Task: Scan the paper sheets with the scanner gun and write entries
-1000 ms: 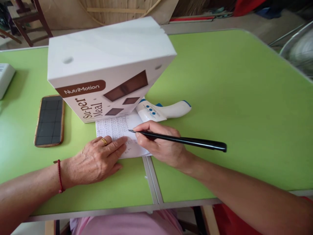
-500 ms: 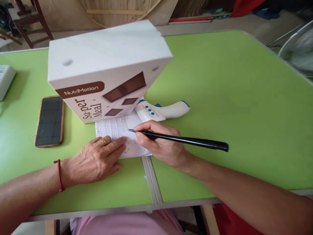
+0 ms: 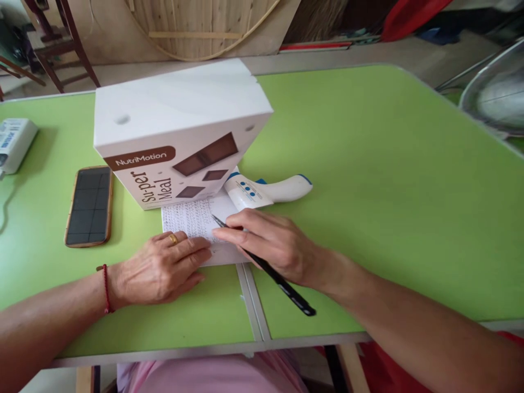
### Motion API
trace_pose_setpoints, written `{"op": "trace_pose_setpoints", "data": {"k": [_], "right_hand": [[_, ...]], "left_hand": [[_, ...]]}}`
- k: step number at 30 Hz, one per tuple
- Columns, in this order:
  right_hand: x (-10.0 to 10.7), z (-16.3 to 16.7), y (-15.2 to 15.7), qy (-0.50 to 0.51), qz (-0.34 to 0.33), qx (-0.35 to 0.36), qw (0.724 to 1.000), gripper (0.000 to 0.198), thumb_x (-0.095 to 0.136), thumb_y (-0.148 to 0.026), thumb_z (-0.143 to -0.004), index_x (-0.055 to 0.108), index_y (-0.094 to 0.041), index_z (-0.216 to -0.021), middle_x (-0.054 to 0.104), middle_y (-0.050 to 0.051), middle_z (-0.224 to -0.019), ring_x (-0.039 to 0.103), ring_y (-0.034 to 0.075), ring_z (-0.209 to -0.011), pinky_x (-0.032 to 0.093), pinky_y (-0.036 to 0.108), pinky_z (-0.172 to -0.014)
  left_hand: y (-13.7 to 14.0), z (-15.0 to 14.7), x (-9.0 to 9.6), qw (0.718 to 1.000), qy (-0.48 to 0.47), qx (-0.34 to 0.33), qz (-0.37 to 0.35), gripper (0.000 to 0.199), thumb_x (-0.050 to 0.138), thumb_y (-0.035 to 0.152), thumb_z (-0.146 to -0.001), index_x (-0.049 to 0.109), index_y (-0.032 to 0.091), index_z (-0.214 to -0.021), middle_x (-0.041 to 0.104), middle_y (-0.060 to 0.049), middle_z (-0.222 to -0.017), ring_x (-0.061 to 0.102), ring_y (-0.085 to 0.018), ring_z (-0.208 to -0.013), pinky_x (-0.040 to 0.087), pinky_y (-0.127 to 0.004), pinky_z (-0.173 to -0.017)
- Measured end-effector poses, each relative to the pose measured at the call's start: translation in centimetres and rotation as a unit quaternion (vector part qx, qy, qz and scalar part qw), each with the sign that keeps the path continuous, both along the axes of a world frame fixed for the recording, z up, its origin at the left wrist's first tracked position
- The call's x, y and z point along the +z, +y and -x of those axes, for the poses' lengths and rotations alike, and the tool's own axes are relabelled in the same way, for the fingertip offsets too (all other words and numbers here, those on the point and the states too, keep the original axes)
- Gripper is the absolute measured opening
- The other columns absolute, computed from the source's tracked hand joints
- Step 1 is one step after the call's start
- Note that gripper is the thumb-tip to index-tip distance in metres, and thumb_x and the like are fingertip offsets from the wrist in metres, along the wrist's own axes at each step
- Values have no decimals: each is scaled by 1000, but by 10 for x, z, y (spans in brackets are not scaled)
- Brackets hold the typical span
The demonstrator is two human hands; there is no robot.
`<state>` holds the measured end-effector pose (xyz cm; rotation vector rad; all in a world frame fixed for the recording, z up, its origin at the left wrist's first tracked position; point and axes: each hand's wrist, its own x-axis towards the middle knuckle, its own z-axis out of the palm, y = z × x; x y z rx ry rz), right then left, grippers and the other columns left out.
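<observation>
The right hand has its fingers closed around a slim black pen, whose tip rests on a small white sheet of paper covered in handwriting while its capped end points back toward the near edge of the desk. The left hand lies flat with its fingers spread and holding nothing, the fingertips pressing on the near left part of the sheet (a gold ring shows on one finger, and a red cord sits round the wrist). The paper lies on the light green desk, its far edge tucked under a large white cardboard box printed with brown panels and the words NutriMotion Super Meal. Just right of the box, touching the paper's far corner, lies a white and blue handheld thermometer. To the left of the box, well apart from the hands, a smartphone in a brown case lies screen up. A white device with a cable sits at the far left edge of the desk.
</observation>
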<state>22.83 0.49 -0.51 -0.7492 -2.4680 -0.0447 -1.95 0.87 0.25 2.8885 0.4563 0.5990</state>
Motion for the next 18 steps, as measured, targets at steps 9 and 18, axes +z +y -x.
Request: {"op": "trace_pose_setpoints", "data": {"k": [9, 18], "right_hand": [[-3, -1, -5, -105, -30, -9, 994, 26, 44, -3, -93, 64, -12, -107, 65, 10, -88, 58, 19, -82, 52, 31, -67], [-5, -15, 9, 9, -95, -129, 987, 43, 49, 1, -85, 56, -16, -123, 65, 11, -97, 62, 23, -88, 57, 39, -75]], "left_hand": [[24, 4, 0, 848, -394, 348, 61, 42, 59, 51, -87, 40, 29, -118, 42, -9, -123, 43, -31, -122, 38, -59, -103], [58, 12, -14, 851, -356, 260, 284, 68, 76, 52, -75, 44, 22, -128, 56, -12, -123, 55, -31, -119, 54, -49, -92]]}}
